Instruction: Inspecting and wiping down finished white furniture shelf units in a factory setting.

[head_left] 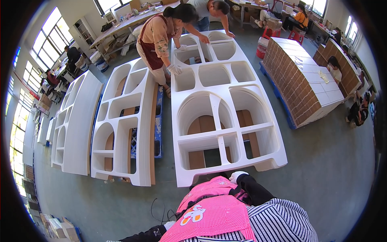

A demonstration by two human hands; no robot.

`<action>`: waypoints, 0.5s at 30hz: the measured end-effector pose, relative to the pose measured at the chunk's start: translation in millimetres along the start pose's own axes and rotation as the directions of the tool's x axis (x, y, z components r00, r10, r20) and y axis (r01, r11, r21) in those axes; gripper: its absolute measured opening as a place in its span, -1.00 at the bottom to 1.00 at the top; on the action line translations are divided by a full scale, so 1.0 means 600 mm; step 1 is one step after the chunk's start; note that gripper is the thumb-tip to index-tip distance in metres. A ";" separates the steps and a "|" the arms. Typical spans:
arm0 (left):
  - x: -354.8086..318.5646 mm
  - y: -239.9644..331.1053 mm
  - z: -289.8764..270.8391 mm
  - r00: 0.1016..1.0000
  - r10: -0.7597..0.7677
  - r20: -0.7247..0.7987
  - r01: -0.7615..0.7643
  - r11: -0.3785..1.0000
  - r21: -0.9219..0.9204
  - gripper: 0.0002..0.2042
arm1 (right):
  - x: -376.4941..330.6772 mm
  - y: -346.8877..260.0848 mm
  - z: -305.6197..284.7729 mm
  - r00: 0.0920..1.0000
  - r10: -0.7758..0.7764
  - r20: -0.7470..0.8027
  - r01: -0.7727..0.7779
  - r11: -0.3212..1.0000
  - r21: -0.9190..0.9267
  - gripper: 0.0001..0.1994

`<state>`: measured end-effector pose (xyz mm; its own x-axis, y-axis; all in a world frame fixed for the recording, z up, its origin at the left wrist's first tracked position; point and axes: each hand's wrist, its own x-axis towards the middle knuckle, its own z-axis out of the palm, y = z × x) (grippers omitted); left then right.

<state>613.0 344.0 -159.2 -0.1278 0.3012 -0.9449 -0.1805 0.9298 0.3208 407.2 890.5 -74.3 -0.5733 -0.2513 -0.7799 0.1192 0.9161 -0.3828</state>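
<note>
My right hand [238, 176], in a white glove, is beside the pink apron [213, 215] just short of the near end of a tall stack of white cut-out panels [240, 129]. Its fingers are too small and turned away to read. My left hand [169, 224], also white-gloved, shows only in part at the apron's left edge; its fingers are hidden. A thin black cord [152, 207] loops on the floor side near it. The panels have arched and square openings, lined up through the stack. Brown board and dark gaps show at the bottom of several openings.
Across the stack, a person in a dark red apron [152, 44] with gloved hands and another person [207, 12] reach onto its far end. More panel stacks [135, 105] stand on blue pallets at left. White-topped brown stacked boards [300, 76] stand at right. Workbenches [129, 24] line the back.
</note>
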 end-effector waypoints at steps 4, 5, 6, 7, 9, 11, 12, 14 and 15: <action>0.000 -0.002 0.000 1.000 0.014 -0.012 -0.013 1.000 0.013 -0.54 | -0.003 -0.004 -0.007 0.999 0.008 0.047 -0.007 0.999 -0.036 -0.54; 0.000 -0.002 -0.001 1.000 0.017 -0.014 -0.017 1.000 0.017 -0.53 | -0.004 -0.004 -0.007 0.999 -0.016 0.052 0.019 0.999 -0.041 -0.54; 0.000 -0.002 -0.001 1.000 0.021 -0.017 -0.021 1.000 0.021 -0.53 | -0.004 -0.003 -0.007 0.998 -0.041 0.057 0.043 0.998 -0.046 -0.54; 0.000 -0.002 -0.001 0.999 0.025 -0.019 -0.025 0.999 0.025 -0.53 | -0.004 -0.002 -0.007 0.998 -0.040 0.056 0.043 0.998 -0.046 -0.54; 0.000 -0.002 -0.002 0.999 0.033 -0.024 -0.032 0.999 0.033 -0.52 | -0.004 -0.002 -0.008 0.996 -0.069 0.054 0.073 0.995 -0.062 -0.55; 0.000 -0.003 -0.002 0.999 0.040 -0.029 -0.039 0.998 0.040 -0.52 | -0.005 -0.005 -0.008 0.999 -0.021 0.041 0.022 0.999 -0.032 -0.56; 0.001 -0.004 -0.002 0.999 0.044 -0.032 -0.043 0.998 0.045 -0.52 | -0.006 -0.005 -0.007 0.999 0.028 0.030 -0.028 1.000 -0.002 -0.56; 0.005 -0.005 -0.002 0.998 0.050 -0.034 -0.048 0.998 0.050 -0.51 | -0.006 -0.005 -0.008 0.999 0.022 0.029 -0.022 1.000 -0.006 -0.56; 0.007 -0.006 -0.003 0.999 0.038 -0.032 -0.037 0.999 0.035 -0.52 | -0.005 -0.004 -0.008 0.999 0.014 0.032 -0.014 1.000 -0.008 -0.56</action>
<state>611.6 341.6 -164.3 -0.1658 0.3296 -0.9295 -0.1414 0.9248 0.3531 404.5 890.6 -68.6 -0.5455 -0.2483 -0.8005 0.1201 0.9221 -0.3679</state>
